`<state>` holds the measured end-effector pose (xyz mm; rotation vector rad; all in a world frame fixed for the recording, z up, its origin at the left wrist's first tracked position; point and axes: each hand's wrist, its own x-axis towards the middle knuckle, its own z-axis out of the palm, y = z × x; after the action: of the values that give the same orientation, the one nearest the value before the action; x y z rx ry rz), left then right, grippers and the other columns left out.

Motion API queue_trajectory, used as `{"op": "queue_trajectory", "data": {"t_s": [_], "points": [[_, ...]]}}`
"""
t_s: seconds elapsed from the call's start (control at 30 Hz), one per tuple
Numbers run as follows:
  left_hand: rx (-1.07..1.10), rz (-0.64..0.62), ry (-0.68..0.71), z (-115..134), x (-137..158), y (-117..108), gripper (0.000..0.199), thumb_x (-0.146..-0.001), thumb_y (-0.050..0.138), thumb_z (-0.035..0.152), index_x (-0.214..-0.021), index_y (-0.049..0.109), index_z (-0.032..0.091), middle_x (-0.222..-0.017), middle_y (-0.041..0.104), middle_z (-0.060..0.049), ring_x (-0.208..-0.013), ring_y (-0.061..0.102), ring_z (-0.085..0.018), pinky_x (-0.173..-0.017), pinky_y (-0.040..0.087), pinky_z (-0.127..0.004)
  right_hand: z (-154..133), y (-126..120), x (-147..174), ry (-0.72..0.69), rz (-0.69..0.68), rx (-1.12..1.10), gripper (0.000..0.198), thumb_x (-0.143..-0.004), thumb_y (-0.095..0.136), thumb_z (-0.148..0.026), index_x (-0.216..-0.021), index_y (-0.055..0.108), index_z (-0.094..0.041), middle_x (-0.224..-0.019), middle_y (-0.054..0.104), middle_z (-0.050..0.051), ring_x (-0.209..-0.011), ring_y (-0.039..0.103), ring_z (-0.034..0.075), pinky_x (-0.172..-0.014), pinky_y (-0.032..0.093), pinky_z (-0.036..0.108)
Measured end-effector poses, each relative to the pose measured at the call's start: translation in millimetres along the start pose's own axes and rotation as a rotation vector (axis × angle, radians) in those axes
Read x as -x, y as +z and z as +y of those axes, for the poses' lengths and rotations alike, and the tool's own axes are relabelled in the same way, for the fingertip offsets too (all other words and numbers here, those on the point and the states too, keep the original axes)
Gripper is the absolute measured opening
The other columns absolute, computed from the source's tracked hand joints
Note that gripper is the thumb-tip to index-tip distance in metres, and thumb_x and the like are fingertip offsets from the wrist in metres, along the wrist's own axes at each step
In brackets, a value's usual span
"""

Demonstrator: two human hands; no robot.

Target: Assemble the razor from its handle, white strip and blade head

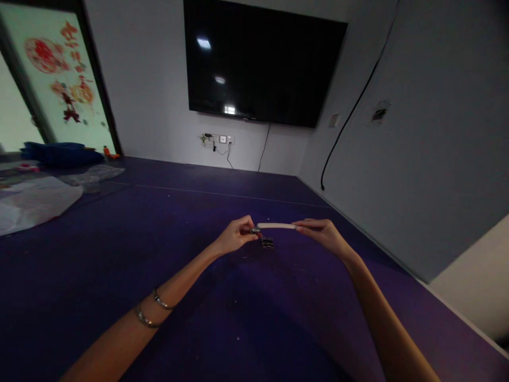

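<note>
Nearest the camera are the person's two bare forearms, the left forearm wearing two silvery metal bracelets, the right forearm plain, both reaching out over a broad, dark purple floor. Between the hands, held over the floor and nearer its right edge than its far left corner, is a slim, pale beige, gently bowed strip with a smooth look; its material cannot be told for certain. The right hand has its fingers pinching the strip's right end, while the left hand has its fingers closed on a small silvery-grey metallic piece at the strip's left end; whether the two are joined is too small to make out. The strip is probably light and fairly stiff, perhaps with a little flex, and could slip if gripped loosely; the ends look like the sound places to hold, since pressing on the slender middle might bend it. Just below it, a small dark rectangular item with pale bands appears to lie on the floor. Toward the floor's left edge lie a crumpled whitish plastic sheet or bag and a clear plastic wrapper; what either contains cannot be told. Behind them, near the far left corner, sits a dark blue fabric heap.
</note>
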<state>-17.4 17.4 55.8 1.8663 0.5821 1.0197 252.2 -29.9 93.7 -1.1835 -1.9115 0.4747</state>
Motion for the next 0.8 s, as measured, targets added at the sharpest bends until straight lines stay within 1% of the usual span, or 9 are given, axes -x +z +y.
{"op": "queue_trajectory", "data": {"t_s": [0.17, 0.33, 0.47, 0.6, 0.73, 0.8], "points": [[-0.051, -0.005, -0.007, 1, 1, 0, 0.022, -0.07, 0.065, 0.019, -0.072, 0.044, 0.016, -0.076, 0.064, -0.001, -0.075, 0.062, -0.015, -0.067, 0.044, -0.027, -4, -1, 1, -0.006, -0.042, -0.005, 0.029, -0.073, 0.063, -0.043, -0.091, 0.073, -0.023, -0.09, 0.071, 0.006, -0.084, 0.063, 0.022, -0.075, 0.048, 0.033], [-0.006, -0.008, -0.006, 2, 1, 1, 0.024, -0.069, 0.065, 0.016, -0.071, 0.041, 0.017, -0.078, 0.064, -0.001, -0.079, 0.062, -0.015, -0.07, 0.045, -0.028, -7, -1, 2, 0.013, 0.011, -0.02, 0.03, -0.074, 0.062, -0.043, -0.093, 0.072, -0.023, -0.09, 0.071, 0.005, -0.084, 0.064, 0.022, -0.075, 0.049, 0.033], [-0.049, -0.001, -0.017, 2, 1, 0, 0.022, -0.07, 0.065, 0.017, -0.072, 0.043, 0.017, -0.076, 0.063, -0.001, -0.074, 0.061, -0.014, -0.067, 0.045, -0.027, -8, -1, 1, -0.005, -0.06, -0.028, 0.029, -0.073, 0.063, -0.044, -0.091, 0.073, -0.023, -0.091, 0.071, 0.005, -0.086, 0.063, 0.022, -0.077, 0.049, 0.034], [-0.034, -0.012, -0.004, 2, 1, 0, 0.023, -0.069, 0.065, 0.016, -0.072, 0.042, 0.017, -0.078, 0.063, -0.001, -0.079, 0.061, -0.015, -0.071, 0.045, -0.028, -10, -1, 1, 0.008, 0.015, 0.004, 0.028, -0.073, 0.063, -0.044, -0.091, 0.073, -0.024, -0.089, 0.071, 0.005, -0.084, 0.063, 0.022, -0.078, 0.048, 0.034], [-0.035, -0.022, -0.013, 1, 2, 0, 0.021, -0.07, 0.064, 0.016, -0.072, 0.043, 0.017, -0.077, 0.063, -0.001, -0.078, 0.061, -0.015, -0.07, 0.045, -0.028, -17, -1, 2, -0.023, -0.032, 0.008, 0.028, -0.073, 0.062, -0.043, -0.09, 0.073, -0.024, -0.086, 0.071, 0.005, -0.083, 0.063, 0.022, -0.076, 0.048, 0.034], [-0.037, -0.019, -0.012, 0, 2, 0, 0.022, -0.07, 0.065, 0.016, -0.072, 0.043, 0.017, -0.078, 0.063, -0.002, -0.079, 0.062, -0.016, -0.071, 0.046, -0.029, -21, -1, 2, -0.037, -0.023, 0.026, 0.029, -0.074, 0.062, -0.044, -0.091, 0.073, -0.024, -0.085, 0.071, 0.005, -0.081, 0.063, 0.021, -0.075, 0.048, 0.034]]}}
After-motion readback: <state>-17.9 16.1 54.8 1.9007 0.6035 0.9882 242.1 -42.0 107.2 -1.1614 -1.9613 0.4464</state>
